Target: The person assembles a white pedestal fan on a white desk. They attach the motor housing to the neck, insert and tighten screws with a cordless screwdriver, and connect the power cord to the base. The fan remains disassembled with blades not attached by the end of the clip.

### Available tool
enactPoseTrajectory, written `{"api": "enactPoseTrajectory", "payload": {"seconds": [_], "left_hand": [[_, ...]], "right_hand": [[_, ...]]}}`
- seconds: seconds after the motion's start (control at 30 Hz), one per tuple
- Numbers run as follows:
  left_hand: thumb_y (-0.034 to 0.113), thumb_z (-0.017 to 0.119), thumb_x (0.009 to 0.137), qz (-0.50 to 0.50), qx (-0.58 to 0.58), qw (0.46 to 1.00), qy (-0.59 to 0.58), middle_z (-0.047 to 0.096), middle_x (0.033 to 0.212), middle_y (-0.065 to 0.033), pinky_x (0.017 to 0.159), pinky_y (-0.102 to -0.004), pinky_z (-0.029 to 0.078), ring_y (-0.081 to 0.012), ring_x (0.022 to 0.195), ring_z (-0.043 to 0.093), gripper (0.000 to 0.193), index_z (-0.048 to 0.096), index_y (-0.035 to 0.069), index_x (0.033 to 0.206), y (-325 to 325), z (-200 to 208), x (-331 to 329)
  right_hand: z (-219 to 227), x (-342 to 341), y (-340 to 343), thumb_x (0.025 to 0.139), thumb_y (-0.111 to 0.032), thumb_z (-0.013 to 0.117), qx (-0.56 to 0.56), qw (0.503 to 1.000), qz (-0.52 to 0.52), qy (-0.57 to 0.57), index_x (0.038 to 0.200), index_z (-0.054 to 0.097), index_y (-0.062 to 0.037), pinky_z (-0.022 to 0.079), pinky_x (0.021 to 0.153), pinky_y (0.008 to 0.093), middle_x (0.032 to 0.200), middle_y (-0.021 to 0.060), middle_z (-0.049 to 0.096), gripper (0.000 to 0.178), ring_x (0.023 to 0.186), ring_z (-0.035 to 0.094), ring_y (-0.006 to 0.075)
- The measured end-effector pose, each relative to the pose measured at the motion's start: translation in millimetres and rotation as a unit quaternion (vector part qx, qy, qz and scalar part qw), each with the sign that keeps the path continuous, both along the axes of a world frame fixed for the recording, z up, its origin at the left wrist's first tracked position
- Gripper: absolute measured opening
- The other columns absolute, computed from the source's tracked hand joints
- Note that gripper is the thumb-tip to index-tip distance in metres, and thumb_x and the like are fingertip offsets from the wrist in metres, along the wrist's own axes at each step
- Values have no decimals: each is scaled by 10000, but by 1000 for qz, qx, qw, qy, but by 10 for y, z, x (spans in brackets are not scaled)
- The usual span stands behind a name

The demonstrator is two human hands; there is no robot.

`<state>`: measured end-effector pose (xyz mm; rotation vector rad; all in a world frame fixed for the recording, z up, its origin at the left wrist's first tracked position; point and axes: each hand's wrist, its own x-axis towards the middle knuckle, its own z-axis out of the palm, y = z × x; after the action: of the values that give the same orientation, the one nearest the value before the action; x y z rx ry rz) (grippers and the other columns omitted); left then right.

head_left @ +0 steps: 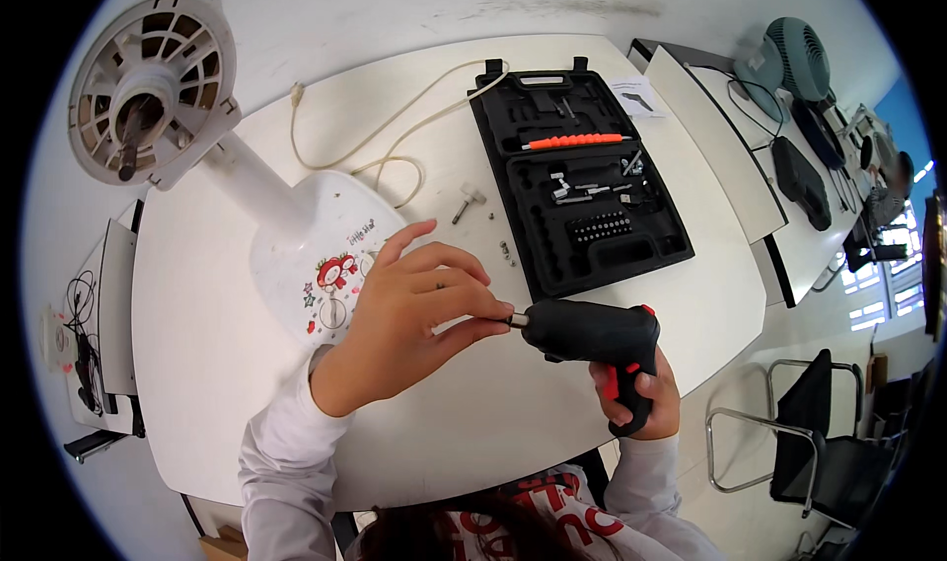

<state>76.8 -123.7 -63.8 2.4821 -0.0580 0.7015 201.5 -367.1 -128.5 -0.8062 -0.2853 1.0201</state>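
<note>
My right hand (pixel 646 398) is wrapped round the handle of a black cordless screwdriver (pixel 587 331) with red accents, its nose pointing left. At that nose, thumb and fingertips of my left hand (pixel 424 304) pinch a short metal bit (pixel 517 320), mostly hidden by the fingers. Just beyond, an open black tool case (pixel 607 255) holds rows of small bits, sockets and an orange flexible shaft (pixel 577 141). A white fan (pixel 148 92) with its blades and grille off stands at the left on a white base (pixel 296 235) with cartoon stickers.
On the white table (pixel 434 452), a pale knob with a metal stem (pixel 469 203) and several small metal parts (pixel 506 252) lie left of the case. The fan's cord (pixel 380 127) loops behind them. A printed leaflet (pixel 636 97) lies at the far right; a black chair (pixel 804 428) stands at right.
</note>
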Motion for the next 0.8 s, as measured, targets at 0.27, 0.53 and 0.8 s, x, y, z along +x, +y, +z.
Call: {"api": "enactPoseTrajectory", "payload": {"seconds": [0.27, 0.53, 0.8], "left_hand": [[72, 777, 643, 52, -44, 995, -68, 626, 745, 49, 945, -414, 374, -125, 790, 608, 209, 664, 155, 798, 99, 93, 6], [-19, 738, 629, 69, -61, 995, -41, 646, 768, 15, 949, -438, 376, -159, 812, 620, 206, 642, 106, 762, -8, 11, 137], [74, 685, 711, 151, 10, 983, 102, 641, 772, -9, 812, -344, 426, -188, 723, 583, 78, 634, 88, 768, 119, -188, 278]], "right_hand": [[-193, 224, -190, 777, -222, 636, 154, 982, -57, 95, 1214, 383, 58, 364, 336, 203, 848, 170, 495, 577, 385, 400, 118], [-259, 247, -106, 788, -229, 630, 159, 983, -21, 83, 1229, 376, 45, 363, 326, 208, 832, 178, 499, 579, 374, 406, 120], [-241, 318, -78, 901, -185, 464, 148, 976, -121, 104, 1270, 332, 0, 360, 386, 212, 961, 73, 458, 434, 448, 392, 81]]}}
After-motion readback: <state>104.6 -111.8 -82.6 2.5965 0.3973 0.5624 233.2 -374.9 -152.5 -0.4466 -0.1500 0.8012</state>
